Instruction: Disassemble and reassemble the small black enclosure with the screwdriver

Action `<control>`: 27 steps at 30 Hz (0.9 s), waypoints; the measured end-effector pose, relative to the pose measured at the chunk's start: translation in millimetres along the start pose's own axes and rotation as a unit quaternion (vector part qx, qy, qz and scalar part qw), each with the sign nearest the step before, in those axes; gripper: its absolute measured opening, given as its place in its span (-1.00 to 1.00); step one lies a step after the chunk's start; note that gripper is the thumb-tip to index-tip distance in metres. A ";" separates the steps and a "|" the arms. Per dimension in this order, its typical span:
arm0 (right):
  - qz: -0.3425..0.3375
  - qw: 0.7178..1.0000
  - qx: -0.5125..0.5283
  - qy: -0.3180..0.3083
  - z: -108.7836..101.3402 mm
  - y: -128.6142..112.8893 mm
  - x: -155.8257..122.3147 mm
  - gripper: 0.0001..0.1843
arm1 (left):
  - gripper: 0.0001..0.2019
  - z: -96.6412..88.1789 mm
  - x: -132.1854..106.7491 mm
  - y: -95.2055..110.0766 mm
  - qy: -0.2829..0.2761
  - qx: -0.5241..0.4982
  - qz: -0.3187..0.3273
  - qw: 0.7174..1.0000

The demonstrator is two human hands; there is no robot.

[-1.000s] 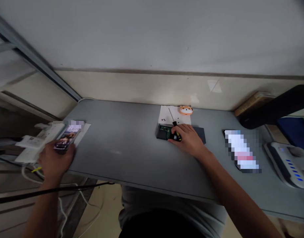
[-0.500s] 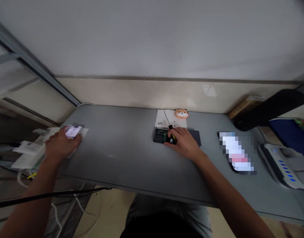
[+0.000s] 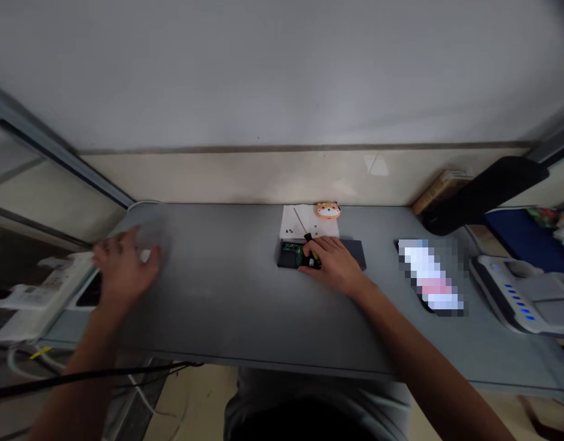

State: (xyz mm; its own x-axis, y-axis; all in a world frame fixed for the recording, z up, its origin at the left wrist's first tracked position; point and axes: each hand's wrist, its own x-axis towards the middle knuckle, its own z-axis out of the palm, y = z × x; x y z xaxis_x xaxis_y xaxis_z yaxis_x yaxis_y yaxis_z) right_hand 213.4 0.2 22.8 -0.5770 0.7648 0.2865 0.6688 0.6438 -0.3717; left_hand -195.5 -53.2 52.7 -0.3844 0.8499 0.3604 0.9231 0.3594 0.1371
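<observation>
My right hand rests on the grey table, closed on a screwdriver with a black and yellow handle. Its tip lies at a small dark device with a bare green circuit board. A dark flat cover lies just right of the hand. Behind them is a white paper with tiny black screws and an orange bear-shaped thing. My left hand is blurred, palm down, fingers spread flat at the table's left end beside a dark phone-like thing.
A pixelated phone lies right of the device. A white charger unit with blue lights, a black curved object and a blue item fill the right end. A white power strip and cables hang at the left.
My left hand carried the lit phone up onto the table's left end and now lies flat there. My right hand stays on the screwdriver. The view shifted slightly.
</observation>
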 end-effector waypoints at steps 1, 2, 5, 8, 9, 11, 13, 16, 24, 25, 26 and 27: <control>0.001 1.000 0.000 -0.004 -0.5 -0.2 0.2 -0.79 | -0.46 2.8 -1.1 21.0 -0.005 -0.012 0.045 0.999; 0.001 1.000 0.000 -0.008 -1.0 -0.3 0.3 -0.78 | -0.49 6.8 -2.4 43.8 -0.035 -0.040 0.108 0.993; 0.001 1.000 -0.002 -0.013 -2.1 -0.2 0.5 -0.75 | -0.61 24.9 -6.5 112.7 -0.154 -0.141 0.243 0.947; -0.003 1.000 -0.006 -0.009 -2.9 0.0 0.2 -0.76 | -0.68 46.2 -8.0 163.5 -0.215 -0.187 0.344 0.895; -0.004 1.000 -0.007 -0.007 -3.3 0.0 0.1 -0.76 | -0.71 52.5 -7.9 173.7 -0.218 -0.191 0.362 0.886; -0.002 1.000 -0.006 -0.003 -3.9 -0.4 0.0 -0.76 | -0.73 62.3 -7.6 184.2 -0.214 -0.204 0.379 0.877; 0.003 1.000 -0.002 -0.001 -4.6 -1.1 0.2 -0.75 | -0.73 68.6 -8.0 184.7 -0.203 -0.218 0.379 0.876; 0.005 1.000 0.004 -0.006 -5.2 -2.1 0.6 -0.77 | -0.73 72.6 -10.3 178.5 -0.189 -0.244 0.380 0.872; -0.003 1.000 0.006 -0.010 -8.1 -1.5 -1.0 -0.77 | -0.62 72.2 -17.0 174.9 -0.172 -0.257 0.412 0.857; -0.005 1.000 0.006 -0.002 -9.2 -0.8 -1.1 -0.76 | -0.59 71.2 -16.9 174.5 -0.166 -0.258 0.405 0.861; -0.005 1.000 0.007 0.011 -10.6 -0.1 -1.2 -0.75 | -0.57 69.9 -16.9 174.2 -0.157 -0.261 0.395 0.867; -0.002 1.000 0.008 0.030 -12.2 0.6 -1.3 -0.75 | -0.56 68.2 -17.3 174.0 -0.146 -0.265 0.386 0.871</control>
State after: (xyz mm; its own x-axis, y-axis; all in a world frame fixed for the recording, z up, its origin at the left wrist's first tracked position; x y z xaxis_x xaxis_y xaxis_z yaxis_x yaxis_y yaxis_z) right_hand 220.2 -0.1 33.0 -0.5510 0.7620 0.3403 0.6579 0.6475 -0.3847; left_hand -29.1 20.9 7.4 0.4386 0.8488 0.2951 0.7547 -0.5262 0.3918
